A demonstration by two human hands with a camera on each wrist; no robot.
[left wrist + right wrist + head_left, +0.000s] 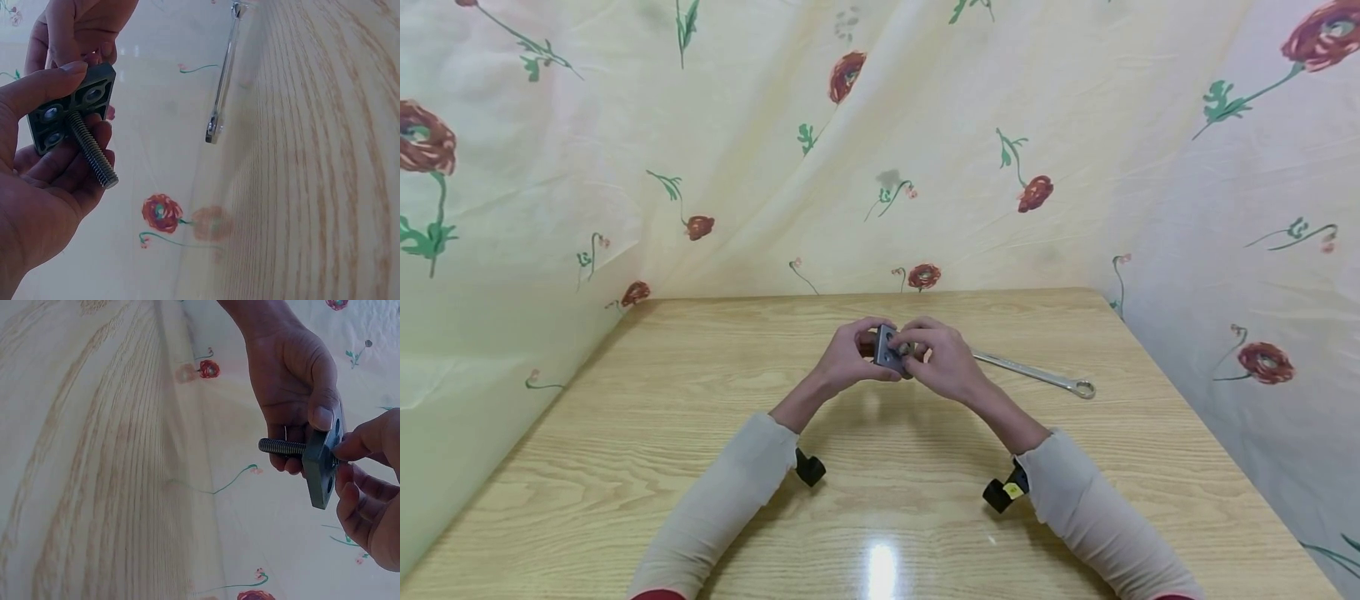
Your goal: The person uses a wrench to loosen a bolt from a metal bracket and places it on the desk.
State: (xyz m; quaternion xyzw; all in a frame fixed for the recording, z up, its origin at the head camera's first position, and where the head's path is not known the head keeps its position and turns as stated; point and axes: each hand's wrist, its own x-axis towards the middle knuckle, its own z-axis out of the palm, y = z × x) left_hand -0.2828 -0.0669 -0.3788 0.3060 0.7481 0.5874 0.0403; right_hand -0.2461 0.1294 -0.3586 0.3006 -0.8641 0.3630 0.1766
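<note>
Above the table, my left hand (844, 357) grips a dark grey square plate (882, 357) with several holes, thumb on one edge and fingers on the opposite one. Through the plate runs a bolt, whose threaded shank (94, 153) sticks out on the left-palm side. In the right wrist view the shank (281, 447) stands roughly square to the plate (317, 472). My right hand (946, 360) pinches the bolt's other end at the opposite face. Those fingertips partly cover that end, so its shape is unclear.
A long silver wrench (1028, 369) with a ring end lies on the wooden table (700, 442), right of my hands. Flowered cloth (760, 167) hangs behind the table and along its sides. Each wrist wears a small black camera (810, 468).
</note>
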